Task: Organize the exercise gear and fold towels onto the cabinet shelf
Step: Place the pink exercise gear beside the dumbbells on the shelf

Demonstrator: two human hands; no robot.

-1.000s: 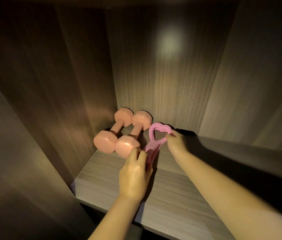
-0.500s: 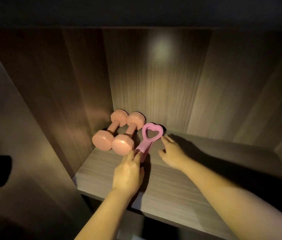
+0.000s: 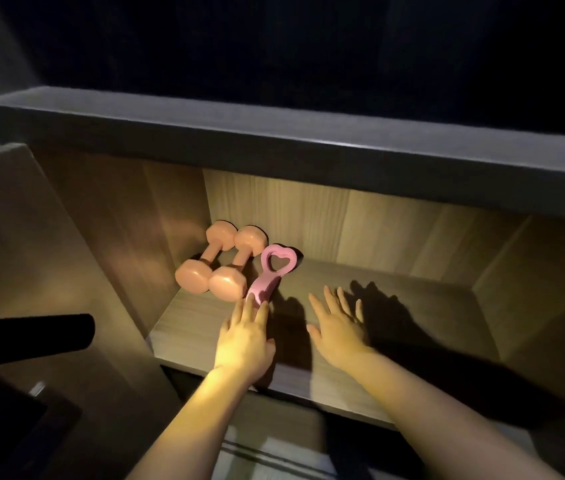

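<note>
Just beside two dumbbells (image 3: 218, 263), the left hand (image 3: 244, 337) touches the pink heart-loop band (image 3: 269, 275), fingers straight; right hand (image 3: 339, 323) spread, empty.

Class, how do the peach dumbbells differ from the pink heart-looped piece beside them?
The dumbbells are peach with solid blocky ends; the heart-looped piece is pink with an open heart at its far end. The left hand touches the piece's near end, not the dumbbells. Both lie on the shelf, angled alike.
</note>
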